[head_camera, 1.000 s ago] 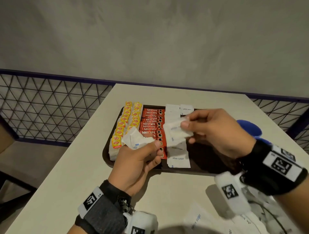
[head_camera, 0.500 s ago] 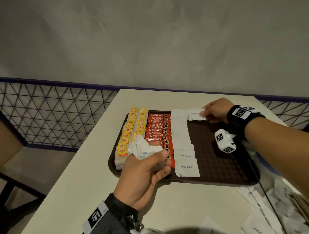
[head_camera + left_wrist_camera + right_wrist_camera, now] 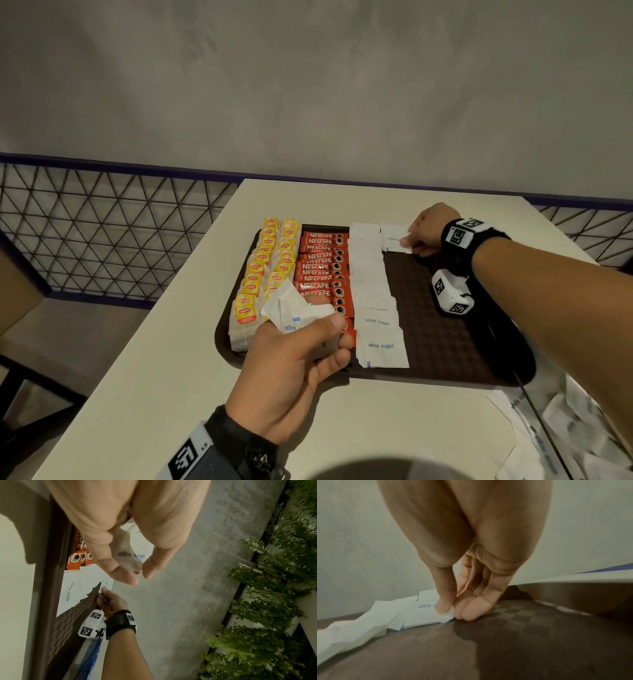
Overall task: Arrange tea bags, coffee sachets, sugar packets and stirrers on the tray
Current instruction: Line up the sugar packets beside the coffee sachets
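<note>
Sugar packet, a flat white paper sachet printed "white sugar" [image 3: 395, 238], lies at the far end of a dark brown textured plastic tray [image 3: 442, 346], starting a second column of sugar. The right hand [image 3: 426, 230] pinches its right edge between thumb and fingertips [image 3: 444, 607], the paper resting on the tray floor. Just to its left runs a full column of white sugar packets [image 3: 375, 301], overlapping like roof tiles from the far rim to the near rim. Left of that sits a column of red Nescafe coffee sachets [image 3: 322, 270], and further left two columns of yellow-tagged Lipton tea bags [image 3: 270, 263].

The left hand [image 3: 291, 370] hovers over the tray's near left corner, its fingers and thumb curled round a small crumpled bunch of spare white sugar packets [image 3: 291, 311]. No stirrers can be made out.

These packets look very light and soft. The paper creases easily, and the loose grains inside probably shift when a packet is tilted. A gentle pinch at one sealed edge seems the best hold, since squeezing the middle would bulge or crumple it. Being so light, a laid packet could slide if brushed.

Around the tray is a pale cream table [image 3: 164, 359]. More white packets [image 3: 575, 431] lie scattered on it near the right corner. A black wire lattice railing [image 3: 102, 222] and a grey wall stand behind.
</note>
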Available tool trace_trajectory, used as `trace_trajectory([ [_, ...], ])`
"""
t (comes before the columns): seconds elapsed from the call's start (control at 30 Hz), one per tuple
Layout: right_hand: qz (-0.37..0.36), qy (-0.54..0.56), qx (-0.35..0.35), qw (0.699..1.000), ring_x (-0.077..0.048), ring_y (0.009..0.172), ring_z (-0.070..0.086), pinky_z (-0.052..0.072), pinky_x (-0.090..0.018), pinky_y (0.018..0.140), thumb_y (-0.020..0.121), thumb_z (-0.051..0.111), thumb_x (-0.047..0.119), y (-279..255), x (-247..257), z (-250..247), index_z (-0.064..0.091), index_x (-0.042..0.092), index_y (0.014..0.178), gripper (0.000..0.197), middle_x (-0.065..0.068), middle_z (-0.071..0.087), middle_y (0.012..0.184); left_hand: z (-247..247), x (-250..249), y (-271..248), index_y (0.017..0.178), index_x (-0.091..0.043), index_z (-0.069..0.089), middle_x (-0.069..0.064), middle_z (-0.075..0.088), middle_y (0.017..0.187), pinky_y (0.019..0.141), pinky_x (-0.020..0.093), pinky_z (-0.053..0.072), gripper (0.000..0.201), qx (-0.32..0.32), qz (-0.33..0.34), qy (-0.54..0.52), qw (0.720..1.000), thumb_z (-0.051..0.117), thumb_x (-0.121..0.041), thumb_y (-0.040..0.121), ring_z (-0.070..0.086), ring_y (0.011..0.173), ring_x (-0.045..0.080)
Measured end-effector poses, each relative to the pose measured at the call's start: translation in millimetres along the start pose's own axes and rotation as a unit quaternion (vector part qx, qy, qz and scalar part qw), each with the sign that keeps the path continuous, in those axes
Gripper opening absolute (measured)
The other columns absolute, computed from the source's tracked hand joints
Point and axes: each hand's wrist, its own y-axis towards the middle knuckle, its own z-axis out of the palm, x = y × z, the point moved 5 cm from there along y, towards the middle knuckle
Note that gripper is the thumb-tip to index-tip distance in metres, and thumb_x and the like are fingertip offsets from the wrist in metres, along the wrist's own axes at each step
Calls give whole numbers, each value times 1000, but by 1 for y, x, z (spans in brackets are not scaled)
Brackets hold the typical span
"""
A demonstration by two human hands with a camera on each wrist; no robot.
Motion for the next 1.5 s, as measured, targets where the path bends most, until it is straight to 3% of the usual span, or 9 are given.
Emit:
trace_trajectory([
  [0.13, 6, -4, -13, 1000, -40, 92, 77, 62, -54, 88, 81, 88, 10, -5, 1, -6, 67, 1, 80, 23, -22, 78, 84, -2, 2, 3, 107, -5, 68, 17, 73, 85, 64, 34, 62, 23, -9, -4, -15, 1000, 66, 5, 86, 71, 72, 28],
  [0.37, -101, 16, -47, 994, -28, 72, 76, 66, -45, 74, 93, 76, 26, -69, 48, -32, 69, 7, 97, 21, -13, 77, 96, 6, 0, -2, 124, -5, 56, 29, 74, 111, 92, 57, 56, 51, 33, -13, -84, 996, 26, 19, 90, 71, 102, 54],
  [0.47, -184, 38, 11, 982, -18, 71, 75, 65, -35, 69, 94, 76, 29, -136, 69, -21, 73, 14, 98, 15, -4, 77, 90, 5, 2, -1, 134, -6, 52, 28, 72, 118, 89, 55, 61, 50, 42, -16, -71, 996, 32, 19, 95, 71, 106, 51],
  [0.7, -236, 85, 82, 965, -24, 79, 75, 62, -40, 74, 85, 84, 35, -232, 47, 22, 75, 25, 100, 20, -2, 77, 90, 0, 3, -1, 131, -8, 63, 19, 76, 115, 62, 33, 63, 34, 36, -6, 39, 999, 59, 0, 98, 77, 95, 35],
  [0.93, -222, 166, 111, 954, -31, 81, 74, 56, -22, 66, 83, 86, 26, -233, 24, 35, 77, 10, 97, 23, -12, 77, 90, 6, 6, 1, 140, -8, 57, 17, 72, 127, 94, 41, 60, 43, 62, 28, 22, 997, 58, 2, 98, 70, 117, 36],
  [1.13, -231, 267, 103, 930, -43, 94, 74, 61, -51, 82, 89, 77, 8, -226, 23, 36, 67, -7, 97, 19, -20, 77, 97, 4, 6, 2, 136, -11, 61, 18, 74, 121, 82, 41, 64, 36, 66, 22, 22, 997, 56, -5, 100, 74, 103, 37],
  [1.27, -225, 288, 115, 924, -38, 80, 70, 53, -52, 78, 90, 76, 6, -219, 21, 31, 69, -3, 95, 12, -21, 75, 89, -2, 7, 6, 127, -8, 64, 24, 73, 113, 76, 40, 63, 27, 23, 27, 8, 999, 48, -8, 106, 74, 90, 31],
  [1.4, -255, 199, 156, 933, -36, 100, 72, 57, -60, 95, 90, 77, 21, -219, 20, 31, 79, 17, 100, 11, -14, 76, 105, -1, 10, 6, 123, -6, 69, 22, 64, 107, 69, 34, 55, 27, 36, 17, 8, 999, 60, -18, 101, 62, 80, 26],
  [1.5, -257, 176, 191, 931, -34, 88, 74, 65, -50, 75, 90, 79, 16, -223, 20, 32, 79, 17, 103, 13, -9, 78, 104, 3, 14, 5, 127, -2, 65, 25, 67, 105, 72, 39, 49, 41, 83, 23, 39, 996, 73, -19, 91, 55, 84, 29],
])
